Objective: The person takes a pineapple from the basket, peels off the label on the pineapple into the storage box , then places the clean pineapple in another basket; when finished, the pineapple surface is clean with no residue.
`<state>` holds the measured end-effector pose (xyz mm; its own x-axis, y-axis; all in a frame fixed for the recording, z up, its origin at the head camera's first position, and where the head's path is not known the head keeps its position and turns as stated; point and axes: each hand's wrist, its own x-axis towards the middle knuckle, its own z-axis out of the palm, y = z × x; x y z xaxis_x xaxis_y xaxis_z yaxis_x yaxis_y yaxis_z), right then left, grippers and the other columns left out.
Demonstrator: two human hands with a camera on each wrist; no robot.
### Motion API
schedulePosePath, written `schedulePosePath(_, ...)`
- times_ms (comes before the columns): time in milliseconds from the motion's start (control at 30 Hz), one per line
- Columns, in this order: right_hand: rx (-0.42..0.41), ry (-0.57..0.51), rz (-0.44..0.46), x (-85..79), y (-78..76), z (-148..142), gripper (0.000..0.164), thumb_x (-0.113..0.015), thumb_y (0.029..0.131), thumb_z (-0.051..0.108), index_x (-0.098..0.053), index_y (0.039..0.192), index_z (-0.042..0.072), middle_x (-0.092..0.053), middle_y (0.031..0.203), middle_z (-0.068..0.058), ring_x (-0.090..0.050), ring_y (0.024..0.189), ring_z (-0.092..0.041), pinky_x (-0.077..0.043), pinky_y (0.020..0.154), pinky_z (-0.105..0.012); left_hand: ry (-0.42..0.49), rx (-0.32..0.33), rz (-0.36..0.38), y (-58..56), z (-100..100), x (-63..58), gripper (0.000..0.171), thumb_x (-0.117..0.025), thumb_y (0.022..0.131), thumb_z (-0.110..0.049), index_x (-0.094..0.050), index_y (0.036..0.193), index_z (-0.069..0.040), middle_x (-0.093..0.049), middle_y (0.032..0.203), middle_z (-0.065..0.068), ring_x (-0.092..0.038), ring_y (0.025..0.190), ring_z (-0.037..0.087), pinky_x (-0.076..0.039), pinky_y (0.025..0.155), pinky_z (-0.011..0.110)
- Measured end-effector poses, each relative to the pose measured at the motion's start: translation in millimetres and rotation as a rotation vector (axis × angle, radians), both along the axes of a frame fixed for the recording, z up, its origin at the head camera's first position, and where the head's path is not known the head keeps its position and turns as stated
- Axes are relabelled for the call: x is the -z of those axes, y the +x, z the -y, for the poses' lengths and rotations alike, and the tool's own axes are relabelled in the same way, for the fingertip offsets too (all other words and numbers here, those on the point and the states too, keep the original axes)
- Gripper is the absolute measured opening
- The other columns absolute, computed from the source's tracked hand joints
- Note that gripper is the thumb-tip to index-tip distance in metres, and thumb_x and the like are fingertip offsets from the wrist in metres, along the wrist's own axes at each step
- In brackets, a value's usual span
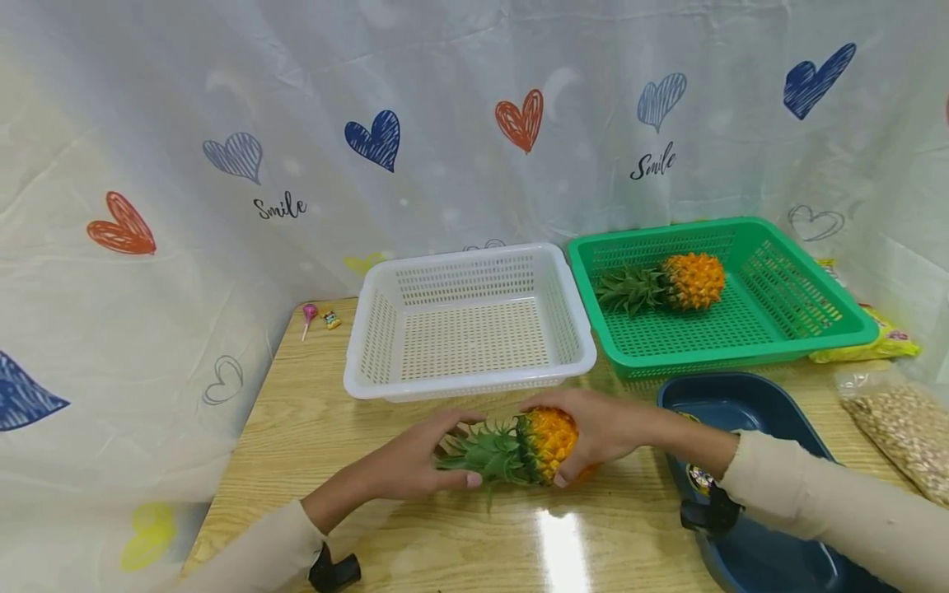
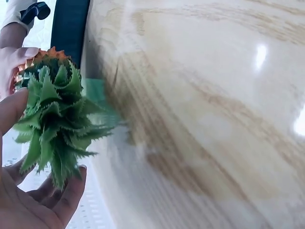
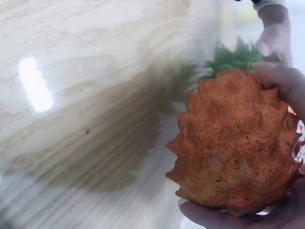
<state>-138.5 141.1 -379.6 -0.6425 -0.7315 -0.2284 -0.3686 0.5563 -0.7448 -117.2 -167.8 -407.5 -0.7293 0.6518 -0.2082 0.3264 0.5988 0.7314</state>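
Observation:
A pineapple (image 1: 550, 441) with an orange body and green leaves lies sideways just above the wooden table, in front of the white basket. My right hand (image 1: 608, 424) grips its body, with thumb and fingers on opposite sides. The left hand (image 1: 418, 459) curves round the spiky crown (image 2: 55, 119), thumb at one side and fingertips at the other. In the right wrist view the bumpy base of the pineapple (image 3: 236, 148) faces the camera. Behind, a second pineapple (image 1: 694, 282) lies on its side in the green basket (image 1: 771, 329), its leaves pointing left.
The white basket (image 1: 474, 385) stands at the back of the table (image 1: 296, 412). Under my right forearm is a dark blue tray (image 1: 771, 535). A bag of pale grains (image 1: 900, 428) and a yellow packet (image 1: 882, 342) lie at right. A lollipop (image 1: 309, 313) and a small candy (image 1: 330, 319) lie back left.

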Motion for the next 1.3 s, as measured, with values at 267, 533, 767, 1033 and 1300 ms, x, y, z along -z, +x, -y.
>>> schedulePosePath(267,-0.004,-0.002,0.002,-9.3,0.9,-13.0,0.091,-0.092,0.067,0.032,-0.049,0.146,0.027,-0.056,0.124,-0.004,-0.058,0.095,-0.017,-0.054,0.073,-0.031,0.064,-0.010,-0.005,1.5,9.8,-21.0,0.076,-0.071,0.092,-0.048,-0.034,0.154,-0.025,-0.037,0.155,-0.004,-0.050,0.136,0.023,-0.050,0.099,0.043)
schedulePosePath(533,-0.031,-0.053,0.052,-17.5,-0.3,-24.5,0.087,-0.089,0.072,0.027,-0.046,0.147,0.032,-0.057,0.121,0.000,-0.061,0.089,-0.018,-0.056,0.068,-0.032,0.078,0.003,-0.018,2.8,12.8,-26.9,0.075,-0.071,0.093,-0.046,-0.035,0.154,-0.021,-0.041,0.152,-0.007,-0.051,0.134,0.022,-0.050,0.098,0.042)
schedulePosePath(767,-0.117,-0.108,0.115,-25.9,-2.9,-40.8,0.085,-0.087,0.078,0.028,-0.042,0.150,0.033,-0.052,0.133,-0.004,-0.060,0.085,-0.017,-0.057,0.067,-0.033,0.094,0.014,-0.055,2.9,14.5,-35.7,0.066,-0.067,0.096,-0.043,-0.038,0.151,-0.022,-0.043,0.152,-0.005,-0.053,0.131,0.020,-0.051,0.097,0.042)
schedulePosePath(1033,-0.176,-0.168,0.114,-42.0,-6.9,-64.2,0.083,-0.083,0.080,0.021,-0.042,0.152,0.029,-0.049,0.139,-0.008,-0.061,0.088,-0.017,-0.057,0.070,-0.035,0.139,0.013,-0.140,-5.2,18.5,-42.4,0.057,-0.064,0.100,-0.035,-0.040,0.150,-0.019,-0.050,0.145,0.000,-0.056,0.126,0.026,-0.051,0.095,0.043)
schedulePosePath(1300,-0.150,-0.184,0.069,-57.5,-15.1,-90.6,0.084,-0.081,0.080,0.015,-0.040,0.153,0.021,-0.054,0.132,-0.011,-0.063,0.088,-0.018,-0.057,0.069,-0.034,0.150,-0.040,-0.231,-19.3,20.9,-47.2,0.054,-0.067,0.098,-0.032,-0.045,0.147,-0.021,-0.056,0.140,-0.001,-0.059,0.123,0.022,-0.050,0.096,0.043)
